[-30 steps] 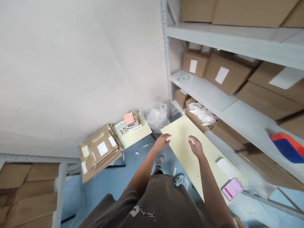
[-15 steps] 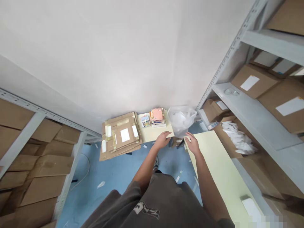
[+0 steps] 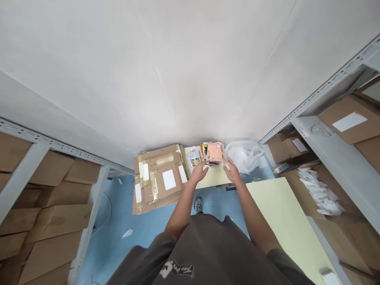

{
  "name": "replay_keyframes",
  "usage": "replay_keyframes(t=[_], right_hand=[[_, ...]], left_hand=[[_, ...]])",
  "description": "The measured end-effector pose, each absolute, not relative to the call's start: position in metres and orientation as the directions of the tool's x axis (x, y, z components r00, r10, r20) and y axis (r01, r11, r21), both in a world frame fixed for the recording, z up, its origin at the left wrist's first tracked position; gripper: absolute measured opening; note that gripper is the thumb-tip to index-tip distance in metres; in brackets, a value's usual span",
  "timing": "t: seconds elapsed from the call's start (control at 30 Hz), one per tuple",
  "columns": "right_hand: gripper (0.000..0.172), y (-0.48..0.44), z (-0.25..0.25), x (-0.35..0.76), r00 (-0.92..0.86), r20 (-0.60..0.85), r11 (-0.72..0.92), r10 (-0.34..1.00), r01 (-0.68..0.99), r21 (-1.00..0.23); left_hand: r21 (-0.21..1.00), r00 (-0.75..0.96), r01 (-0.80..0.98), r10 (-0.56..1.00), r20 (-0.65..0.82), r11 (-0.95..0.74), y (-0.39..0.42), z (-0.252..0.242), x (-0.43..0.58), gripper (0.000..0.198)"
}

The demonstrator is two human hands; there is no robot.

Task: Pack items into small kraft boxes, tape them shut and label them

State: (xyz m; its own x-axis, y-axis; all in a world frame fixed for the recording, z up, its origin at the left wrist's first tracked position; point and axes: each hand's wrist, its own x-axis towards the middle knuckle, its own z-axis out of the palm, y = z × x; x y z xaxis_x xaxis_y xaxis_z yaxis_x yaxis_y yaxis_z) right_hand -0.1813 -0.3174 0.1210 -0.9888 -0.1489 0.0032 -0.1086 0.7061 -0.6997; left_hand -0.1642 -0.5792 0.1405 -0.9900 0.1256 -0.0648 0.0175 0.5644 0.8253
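Observation:
Both my arms reach forward over a small pale yellow table [image 3: 212, 180] by the wall. My left hand [image 3: 199, 171] hovers open at the left side of a stack of booklets [image 3: 214, 153] with a pink cover on top. My right hand [image 3: 231, 170] is open at the stack's right side, fingers apart. Whether either hand touches the stack I cannot tell. A small colourful card [image 3: 194, 157] lies just left of the stack.
A pile of flattened cardboard boxes [image 3: 158, 177] lies left of the table. A clear plastic bag [image 3: 245, 156] sits to the right. A longer yellow table [image 3: 289, 221] runs along the right shelving [image 3: 332, 146] with cartons. More shelving with boxes [image 3: 44, 206] is on the left. Blue floor below.
I have turned left from the long table towards the small one. Both hands moved forward from the table edges to the two sides of the booklet stack.

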Motion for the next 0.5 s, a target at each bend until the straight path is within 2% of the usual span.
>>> replay_keyframes(t=[0.13,0.27,0.4,0.5], right_hand=[[0.068,-0.333,0.105,-0.208,-0.978,-0.104,0.742,-0.183,-0.067,-0.667],[0.074,-0.339,0.083,-0.237,-0.96,-0.232,0.792,-0.157,0.018,-0.61],[0.076,-0.348,0.061,-0.263,-0.944,-0.279,0.81,-0.178,0.02,-0.586],[0.071,-0.36,0.053,-0.27,-0.932,-0.288,0.845,-0.22,-0.035,-0.533]], left_hand=[[0.848,-0.988,-0.077,0.073,-0.135,0.524,-0.582,0.121,-0.178,0.049],[0.842,-0.973,-0.193,0.01,-0.229,0.504,-0.571,0.104,-0.195,0.052],[0.811,-0.948,-0.3,-0.065,-0.311,0.502,-0.556,0.093,-0.221,0.041],[0.806,-0.936,-0.347,-0.116,-0.334,0.481,-0.55,0.089,-0.241,0.029]])
